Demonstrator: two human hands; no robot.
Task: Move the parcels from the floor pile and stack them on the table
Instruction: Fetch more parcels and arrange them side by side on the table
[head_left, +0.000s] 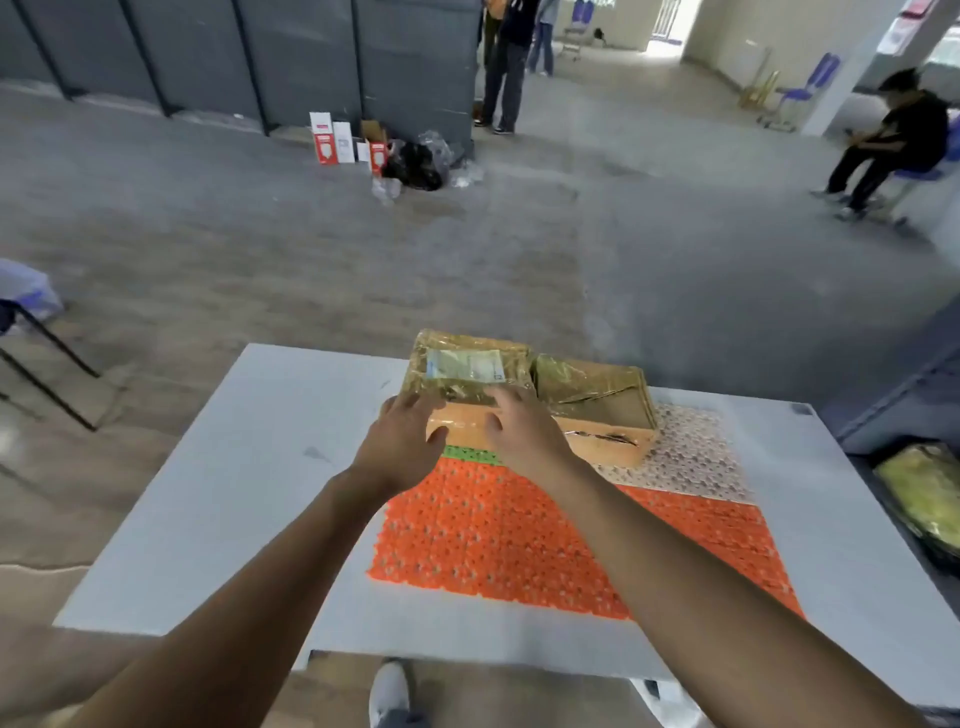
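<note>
At the 12 o'clock end of the white table, my left hand and right hand rest side by side, fingers spread and nearly straight, on the near edge of a tape-wrapped labelled parcel. It lies atop an orange cardboard box, touching a second taped parcel at its 3 o'clock. The box sits on a tiled plastic mat.

Red-and-white cartons stand beside a black bag against the grey partition, and a person sits far right.
</note>
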